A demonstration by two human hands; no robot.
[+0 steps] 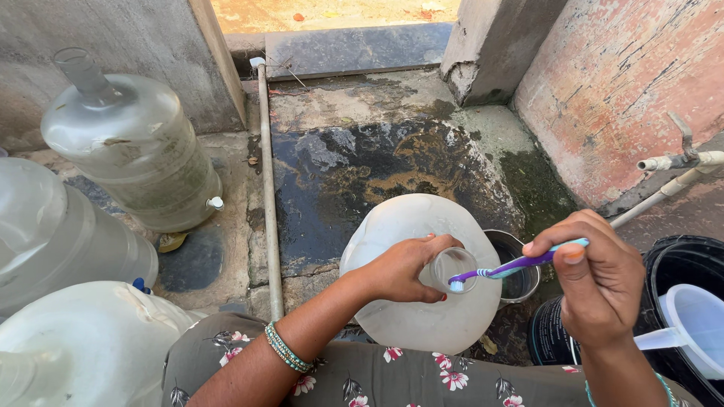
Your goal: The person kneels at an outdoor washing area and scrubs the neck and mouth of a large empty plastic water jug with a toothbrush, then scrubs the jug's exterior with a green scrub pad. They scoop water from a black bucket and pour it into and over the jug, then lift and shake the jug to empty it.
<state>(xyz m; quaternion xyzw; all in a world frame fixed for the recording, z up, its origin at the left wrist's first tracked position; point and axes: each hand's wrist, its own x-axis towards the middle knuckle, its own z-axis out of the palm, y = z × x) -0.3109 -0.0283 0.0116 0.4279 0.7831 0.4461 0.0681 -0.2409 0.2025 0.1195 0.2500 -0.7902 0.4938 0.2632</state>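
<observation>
Left hand closed around the short neck of a large translucent plastic water jug, tipped so that the round clear mouth faces to the right and a little toward the camera. Jug body lying low in front of the flowered dress, over the wet dark stone floor. Right hand closed on a purple and turquoise toothbrush, thumb on top of the handle, fingers curled below. Long axis of the brush almost horizontal, running from the right hand leftward — white bristle head just at the rim of the mouth, at its lower edge, apparently touching, though hard to tell exactly. So: brush handle and neck opening nearly in one line, mouth lying left of the right hand, with the left hand directly on the neck and the nearer of the two. Behind the jug, partly hidden, a small metal pot. At the right edge, a black bucket with a white plastic scoop inside. On the left, well apart, several more big translucent bottles. A white tap pipe on the reddish wall at right.
</observation>
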